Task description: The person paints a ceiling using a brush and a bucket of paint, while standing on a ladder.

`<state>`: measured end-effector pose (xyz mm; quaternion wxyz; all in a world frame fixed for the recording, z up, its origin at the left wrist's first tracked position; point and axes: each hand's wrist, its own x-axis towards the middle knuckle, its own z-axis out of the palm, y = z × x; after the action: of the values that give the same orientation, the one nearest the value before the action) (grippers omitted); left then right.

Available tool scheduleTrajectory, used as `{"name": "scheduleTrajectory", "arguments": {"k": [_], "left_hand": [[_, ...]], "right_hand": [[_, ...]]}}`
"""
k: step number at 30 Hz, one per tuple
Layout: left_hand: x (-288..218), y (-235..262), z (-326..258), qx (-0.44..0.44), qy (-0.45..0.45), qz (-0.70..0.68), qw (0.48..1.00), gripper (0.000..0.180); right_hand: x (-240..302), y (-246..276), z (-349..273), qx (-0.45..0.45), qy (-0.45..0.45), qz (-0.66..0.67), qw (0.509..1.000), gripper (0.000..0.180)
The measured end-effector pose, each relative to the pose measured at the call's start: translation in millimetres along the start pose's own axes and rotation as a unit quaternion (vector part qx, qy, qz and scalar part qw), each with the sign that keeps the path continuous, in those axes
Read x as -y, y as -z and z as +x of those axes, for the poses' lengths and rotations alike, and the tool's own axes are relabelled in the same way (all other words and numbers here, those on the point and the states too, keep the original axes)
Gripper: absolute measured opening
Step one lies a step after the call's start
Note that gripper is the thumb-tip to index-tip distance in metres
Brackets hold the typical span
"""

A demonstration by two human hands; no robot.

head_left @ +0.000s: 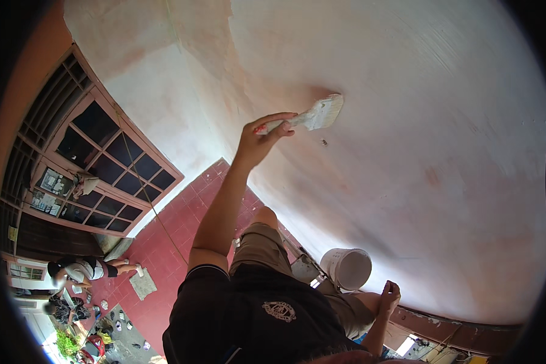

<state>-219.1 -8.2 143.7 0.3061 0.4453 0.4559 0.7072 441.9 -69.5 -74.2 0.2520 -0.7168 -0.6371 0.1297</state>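
My left hand (262,138) grips the handle of a wide flat paintbrush (324,113), its pale bristles against the wall (418,121). The wall is patchy, white over pinkish-orange. White paint smears the brush's handle and head. Lower down, my right hand (390,296) is curled closed near my knee; whether anything is inside those fingers is hidden. Just left of it is a white bucket (350,269), tilted toward the wall in this view. What is inside the bucket does not show clearly.
A pink-framed door with dark glass panes (106,164) stands left, with a thin cord (141,182) hanging before it. Below lies a red tiled floor (164,242) with a grey mat (142,284). Two people (82,270) are at lower left, near scattered footwear and a plant (67,344).
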Motion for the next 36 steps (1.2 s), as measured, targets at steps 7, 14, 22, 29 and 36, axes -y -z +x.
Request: {"name": "scheduleTrajectory", "arguments": {"k": [7, 14, 22, 29, 36], "left_hand": [[11.3, 134.7, 110.6, -0.025, 0.003, -0.042, 0.999, 0.042], [-6.8, 172.0, 140.4, -0.143, -0.06, -0.009, 0.988, 0.04], [-7.8, 114.6, 148.2, -0.322, -0.183, 0.128, 0.92, 0.038], [-5.2, -38.3, 42.1, -0.255, -0.224, 0.231, 0.912, 0.029], [7.0, -91.6, -58.3, -0.045, -0.154, 0.045, 0.986, 0.027]], "right_hand": [[19.2, 2.7, -0.3, 0.001, -0.005, -0.008, 1.0, 0.017], [19.0, 7.5, -1.3, -0.002, -0.015, -0.02, 1.0, 0.019], [21.3, 7.2, -0.9, 0.005, -0.014, -0.019, 1.0, 0.02], [17.6, 7.4, -2.3, -0.001, -0.014, -0.014, 1.0, 0.02], [26.4, 8.7, -1.3, 0.005, -0.009, -0.018, 1.0, 0.02]]}}
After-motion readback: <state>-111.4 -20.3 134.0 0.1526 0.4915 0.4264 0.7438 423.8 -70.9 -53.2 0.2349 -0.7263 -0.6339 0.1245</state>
